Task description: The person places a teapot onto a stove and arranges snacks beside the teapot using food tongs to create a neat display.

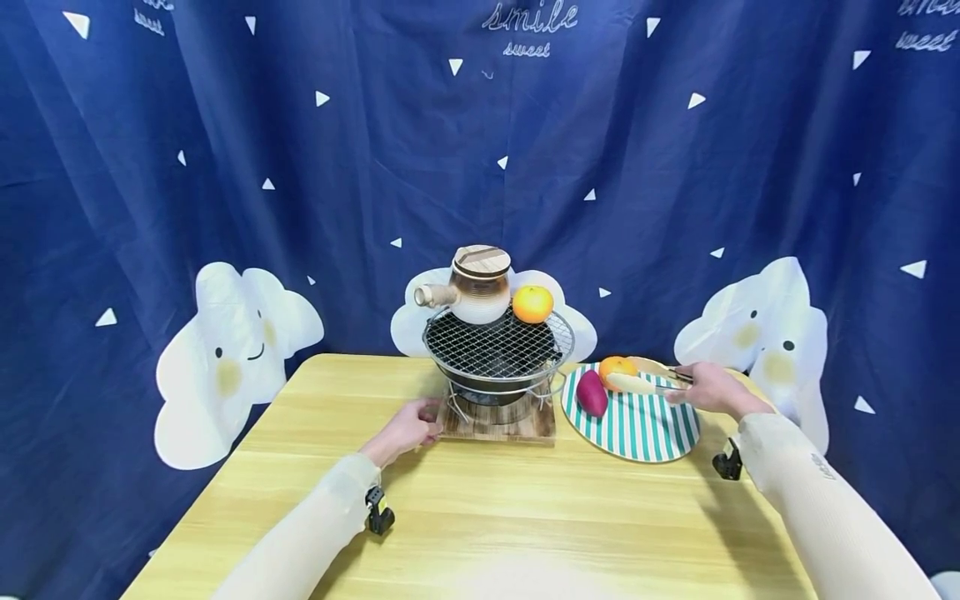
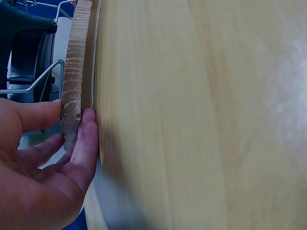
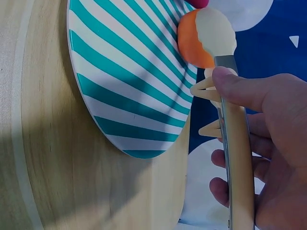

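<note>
Steadying hand: left hand (image 1: 408, 427) lay with straight fingers against the wooden board (image 1: 497, 422) under the grill (image 1: 498, 343).
Tongs: wood-and-metal tongs (image 1: 660, 375) (pale tips) were gripped by the right hand (image 1: 708, 388).
Plate: striped plate (image 1: 637, 429) held an orange (image 1: 617, 368) beside a purple sweet potato (image 1: 592, 392).

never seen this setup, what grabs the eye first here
A small grill at mid-table, carrying a clay teapot and an orange. To its right is a striped plate with a purple sweet potato, where the right hand grips tongs. The left hand touches the grill's wooden base.
</note>
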The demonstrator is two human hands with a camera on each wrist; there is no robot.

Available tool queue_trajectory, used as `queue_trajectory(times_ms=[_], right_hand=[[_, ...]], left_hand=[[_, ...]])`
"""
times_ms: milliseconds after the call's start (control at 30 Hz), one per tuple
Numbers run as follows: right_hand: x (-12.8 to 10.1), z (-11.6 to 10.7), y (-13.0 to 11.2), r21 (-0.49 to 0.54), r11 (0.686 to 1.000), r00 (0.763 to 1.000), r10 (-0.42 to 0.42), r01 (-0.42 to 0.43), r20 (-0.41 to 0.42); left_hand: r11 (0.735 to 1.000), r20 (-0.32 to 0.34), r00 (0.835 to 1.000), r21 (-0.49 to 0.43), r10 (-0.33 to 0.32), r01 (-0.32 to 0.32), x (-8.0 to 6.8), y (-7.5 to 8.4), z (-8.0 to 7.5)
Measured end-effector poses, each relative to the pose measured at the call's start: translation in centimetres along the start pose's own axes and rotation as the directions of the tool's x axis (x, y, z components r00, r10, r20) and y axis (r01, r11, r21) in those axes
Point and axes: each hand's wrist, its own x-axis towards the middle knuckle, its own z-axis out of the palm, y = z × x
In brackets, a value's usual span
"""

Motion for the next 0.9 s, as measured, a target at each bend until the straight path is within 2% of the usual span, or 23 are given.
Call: queue_trajectory(times_ms=[367,900], right_hand=[[-0.6,-0.3,0.3,-0.039,0.999,0.999,-0.023,0.022,-0.024],[-2.0,-2.6,-0.5,-0.057,0.990,0.987,-0.130,0.125,-0.096]], left_hand=[[1.000,-0.013,1.000,0.019,0.001,-0.001,0.1,-0.3,0.0],[1.000,-0.018,1.000,0.013,0.011,-0.010,0.0,-0.3,0.0]])
